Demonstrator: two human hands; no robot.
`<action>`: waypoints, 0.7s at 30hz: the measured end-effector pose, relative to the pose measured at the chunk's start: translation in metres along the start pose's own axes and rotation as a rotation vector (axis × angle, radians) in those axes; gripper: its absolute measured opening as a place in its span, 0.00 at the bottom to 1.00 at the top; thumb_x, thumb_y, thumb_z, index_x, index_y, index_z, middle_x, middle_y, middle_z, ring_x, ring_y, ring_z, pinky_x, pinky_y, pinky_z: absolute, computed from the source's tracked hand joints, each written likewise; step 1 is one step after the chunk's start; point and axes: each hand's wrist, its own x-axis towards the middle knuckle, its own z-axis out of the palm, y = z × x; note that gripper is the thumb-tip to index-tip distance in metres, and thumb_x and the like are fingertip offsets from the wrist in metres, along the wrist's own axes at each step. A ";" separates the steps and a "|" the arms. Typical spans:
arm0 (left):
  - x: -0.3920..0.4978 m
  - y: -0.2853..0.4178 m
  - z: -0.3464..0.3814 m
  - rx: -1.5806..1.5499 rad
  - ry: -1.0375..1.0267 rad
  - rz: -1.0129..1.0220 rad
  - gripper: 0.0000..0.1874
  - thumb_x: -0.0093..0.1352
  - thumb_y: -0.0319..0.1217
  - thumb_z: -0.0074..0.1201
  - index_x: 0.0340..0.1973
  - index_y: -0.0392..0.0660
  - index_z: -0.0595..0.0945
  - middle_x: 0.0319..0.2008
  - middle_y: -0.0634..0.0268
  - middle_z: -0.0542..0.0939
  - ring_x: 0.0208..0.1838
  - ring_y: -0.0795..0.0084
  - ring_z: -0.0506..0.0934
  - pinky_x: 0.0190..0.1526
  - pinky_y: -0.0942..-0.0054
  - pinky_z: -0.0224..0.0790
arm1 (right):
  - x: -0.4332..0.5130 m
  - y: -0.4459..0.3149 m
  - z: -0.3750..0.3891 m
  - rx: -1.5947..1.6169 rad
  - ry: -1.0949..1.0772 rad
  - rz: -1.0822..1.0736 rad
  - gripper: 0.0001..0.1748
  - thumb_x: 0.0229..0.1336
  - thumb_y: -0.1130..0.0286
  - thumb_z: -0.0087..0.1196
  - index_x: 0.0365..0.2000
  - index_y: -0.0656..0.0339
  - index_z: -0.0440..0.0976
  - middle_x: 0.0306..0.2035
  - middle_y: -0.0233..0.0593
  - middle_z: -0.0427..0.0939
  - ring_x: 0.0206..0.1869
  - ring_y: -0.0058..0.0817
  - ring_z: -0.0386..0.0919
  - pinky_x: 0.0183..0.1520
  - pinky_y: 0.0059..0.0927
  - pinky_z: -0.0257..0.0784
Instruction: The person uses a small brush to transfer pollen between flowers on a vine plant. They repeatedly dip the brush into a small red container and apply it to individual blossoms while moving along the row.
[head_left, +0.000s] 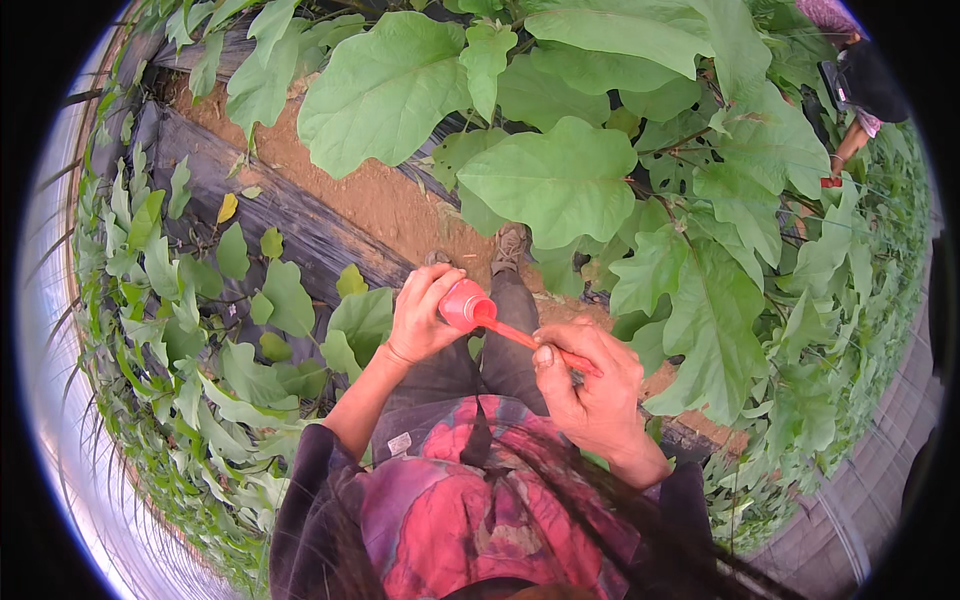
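My left hand (421, 311) is wrapped around a small red plastic bottle (456, 303). The bottle is tilted, with its uncapped mouth turned to the right. Between the thumb and fingers of my right hand (596, 379) is a thin red stick (516, 335), possibly a brush. Its far end is at the bottle's mouth, and I cannot tell how deep it reaches inside. Both hands are in front of my body, above my dark trousers (514, 315). Large lobed leaves (551, 180) of what look like eggplant plants spread just beyond my hands.
Black plastic mulch (277, 202) borders a bare soil path (352, 199), where my shoes (511, 247) stand. Leafy plants (247, 375) crowd my left side. At the upper right, another person's forearm (851, 142) reaches into the foliage near a small red object (831, 182). Translucent sheeting (56, 300) curves along the left.
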 end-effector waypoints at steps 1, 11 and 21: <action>0.005 0.001 0.002 0.005 0.013 0.000 0.36 0.46 0.36 0.76 0.50 0.42 0.79 0.48 0.54 0.77 0.48 0.50 0.77 0.49 0.58 0.72 | 0.004 0.002 -0.005 0.060 0.048 -0.039 0.07 0.56 0.77 0.60 0.36 0.64 0.75 0.27 0.40 0.76 0.24 0.33 0.76 0.27 0.33 0.71; 0.066 0.012 0.027 0.091 0.143 -0.007 0.34 0.47 0.30 0.75 0.50 0.39 0.79 0.48 0.52 0.77 0.48 0.51 0.80 0.48 0.60 0.75 | 0.022 0.041 -0.076 0.301 0.290 -0.011 0.08 0.65 0.71 0.52 0.34 0.66 0.73 0.24 0.38 0.75 0.21 0.23 0.72 0.24 0.25 0.65; 0.128 -0.024 0.029 0.004 0.377 -0.198 0.32 0.51 0.26 0.74 0.51 0.41 0.76 0.48 0.55 0.78 0.50 0.56 0.78 0.52 0.62 0.74 | 0.077 0.094 -0.083 0.483 0.564 -0.024 0.14 0.68 0.65 0.51 0.35 0.69 0.72 0.24 0.40 0.71 0.21 0.25 0.70 0.20 0.26 0.66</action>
